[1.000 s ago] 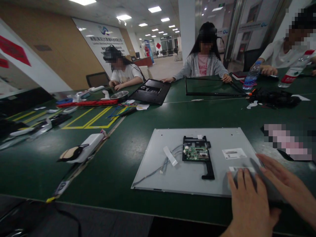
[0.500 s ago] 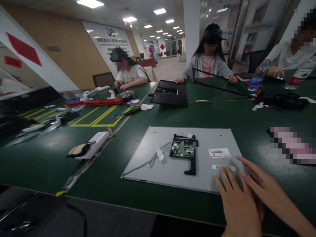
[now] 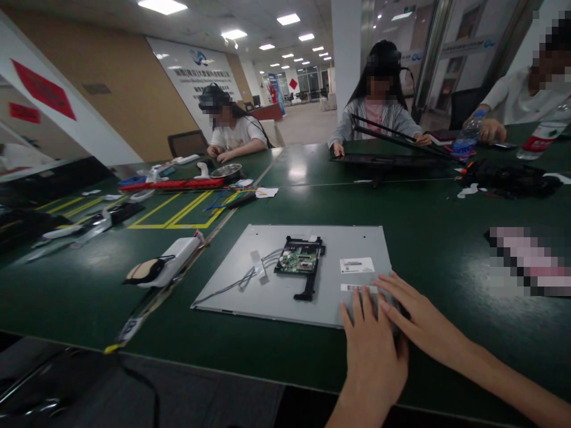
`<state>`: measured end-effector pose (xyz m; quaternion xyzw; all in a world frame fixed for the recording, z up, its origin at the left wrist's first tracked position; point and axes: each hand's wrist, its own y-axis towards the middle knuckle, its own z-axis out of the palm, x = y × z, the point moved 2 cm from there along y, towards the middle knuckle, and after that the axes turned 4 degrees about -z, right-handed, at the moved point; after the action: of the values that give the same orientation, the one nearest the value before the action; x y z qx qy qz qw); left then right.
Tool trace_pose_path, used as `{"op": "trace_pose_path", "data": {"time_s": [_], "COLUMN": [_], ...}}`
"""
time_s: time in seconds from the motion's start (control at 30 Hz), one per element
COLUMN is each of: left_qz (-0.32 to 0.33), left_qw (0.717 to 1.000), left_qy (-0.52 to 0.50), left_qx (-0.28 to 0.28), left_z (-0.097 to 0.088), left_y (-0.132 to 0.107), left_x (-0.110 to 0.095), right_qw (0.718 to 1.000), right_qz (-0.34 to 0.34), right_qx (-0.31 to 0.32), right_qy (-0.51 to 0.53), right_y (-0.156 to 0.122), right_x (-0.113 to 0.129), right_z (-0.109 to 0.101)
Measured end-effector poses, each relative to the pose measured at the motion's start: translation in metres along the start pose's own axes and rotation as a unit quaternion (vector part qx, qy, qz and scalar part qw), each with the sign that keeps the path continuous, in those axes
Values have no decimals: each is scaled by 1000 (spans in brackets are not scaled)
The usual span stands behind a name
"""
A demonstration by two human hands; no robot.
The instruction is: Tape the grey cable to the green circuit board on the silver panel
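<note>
Where the green table (image 3: 446,226) nears its front edge, a grey metal panel (image 3: 352,244) lies flat, with a small circuit board (image 3: 298,261) at its middle and thin cables (image 3: 250,276) trailing left. The left hand (image 3: 372,351) and right hand (image 3: 419,321) rest side by side on its near right corner, fingers stretched out flat, clasping nothing. A white box (image 3: 167,267) lies well apart to the left.
</note>
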<state>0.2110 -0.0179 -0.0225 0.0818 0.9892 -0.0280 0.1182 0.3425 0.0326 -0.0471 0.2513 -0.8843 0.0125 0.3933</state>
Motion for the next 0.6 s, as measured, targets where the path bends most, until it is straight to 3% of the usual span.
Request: {"op": "trace_pose_path", "data": {"time_s": [0.4,0.6], "left_qz": [-53,-59], "left_qw": [998,998], "left_qy": [-2,-3], "left_qx": [18,28], "left_z": [-14,-18], "left_y": [9,9], "left_x": [20,30], "right_qw": [987,975], "right_qz": [-102,-134], "right_qx": [64,77], "right_qy": [-105,-159], "right_y": [22,30], "right_x": [-12,-6], "right_z": [6,10]}}
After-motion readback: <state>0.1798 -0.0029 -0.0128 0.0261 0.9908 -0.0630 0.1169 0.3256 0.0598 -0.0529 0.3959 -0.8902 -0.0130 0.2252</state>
